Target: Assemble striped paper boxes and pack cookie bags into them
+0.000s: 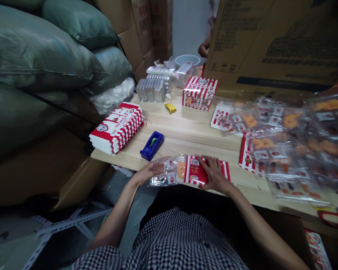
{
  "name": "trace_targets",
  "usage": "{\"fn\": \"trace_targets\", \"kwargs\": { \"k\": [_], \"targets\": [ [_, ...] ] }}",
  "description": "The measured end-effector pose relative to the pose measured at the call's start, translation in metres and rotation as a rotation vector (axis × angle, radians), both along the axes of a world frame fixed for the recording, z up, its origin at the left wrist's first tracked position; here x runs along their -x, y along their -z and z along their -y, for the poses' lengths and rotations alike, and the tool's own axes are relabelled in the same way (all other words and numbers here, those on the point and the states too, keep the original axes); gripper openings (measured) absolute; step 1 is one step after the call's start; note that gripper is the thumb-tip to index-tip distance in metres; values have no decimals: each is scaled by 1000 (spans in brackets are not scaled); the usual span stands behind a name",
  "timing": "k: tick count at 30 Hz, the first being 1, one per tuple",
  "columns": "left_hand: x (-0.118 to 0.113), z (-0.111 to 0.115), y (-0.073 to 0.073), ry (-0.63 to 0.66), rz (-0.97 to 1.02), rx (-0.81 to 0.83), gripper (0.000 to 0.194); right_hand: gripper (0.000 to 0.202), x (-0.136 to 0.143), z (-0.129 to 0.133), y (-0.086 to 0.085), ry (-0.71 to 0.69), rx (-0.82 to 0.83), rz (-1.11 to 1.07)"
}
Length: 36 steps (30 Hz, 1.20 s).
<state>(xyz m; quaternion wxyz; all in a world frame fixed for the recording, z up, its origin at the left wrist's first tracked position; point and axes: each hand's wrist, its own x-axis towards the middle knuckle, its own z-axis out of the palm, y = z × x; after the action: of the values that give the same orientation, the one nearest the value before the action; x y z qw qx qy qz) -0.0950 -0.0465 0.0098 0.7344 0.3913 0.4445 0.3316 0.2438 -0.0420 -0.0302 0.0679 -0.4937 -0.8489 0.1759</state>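
Observation:
My left hand (pixel 148 172) grips the left end of a clear plastic pack (pixel 171 173) with orange pieces and small white packets inside. My right hand (pixel 214 173) lies with fingers spread on a red-and-white striped card (pixel 193 171), which touches the pack's right side at the table's front edge. Just behind the pack is a blue tape dispenser (pixel 152 145). A thick stack of folded striped cartons (pixel 118 125) sits at the table's left.
Behind stand a striped box (pixel 199 93), a yellow sachet (pixel 170 108), clear trays (pixel 150 90) and a tub (pixel 187 60). Filled packs (pixel 287 153) pile up at the right, near red-handled scissors (pixel 331 217). A large carton (pixel 270 48) rises behind; another person's arm (pixel 205 47) shows beside it.

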Motion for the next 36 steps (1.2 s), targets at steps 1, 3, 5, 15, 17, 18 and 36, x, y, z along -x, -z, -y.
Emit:
{"fn": "trace_targets", "kwargs": {
  "k": [1,3,5,15,17,18,36],
  "targets": [
    [2,1,0,-4,-6,1,69,133,0,0,0,3,-3,0],
    [8,3,1,-22,-17,5,69,132,0,1,0,6,-6,-4],
    [15,4,1,-46,-29,12,66,132,0,1,1,12,-7,-9],
    [32,-18,-52,7,-283,-143,49,128,0,2,1,-4,-6,-3],
    [37,-24,-64,5,-311,-118,50,126,-1,2,0,-15,-12,-8],
    [38,-27,-67,15,-316,-100,51,126,-2,2,1,-22,-15,-10],
    [-14,-50,-18,-257,-425,-234,56,109,-18,-4,3,-112,21,-7]
  ]
}}
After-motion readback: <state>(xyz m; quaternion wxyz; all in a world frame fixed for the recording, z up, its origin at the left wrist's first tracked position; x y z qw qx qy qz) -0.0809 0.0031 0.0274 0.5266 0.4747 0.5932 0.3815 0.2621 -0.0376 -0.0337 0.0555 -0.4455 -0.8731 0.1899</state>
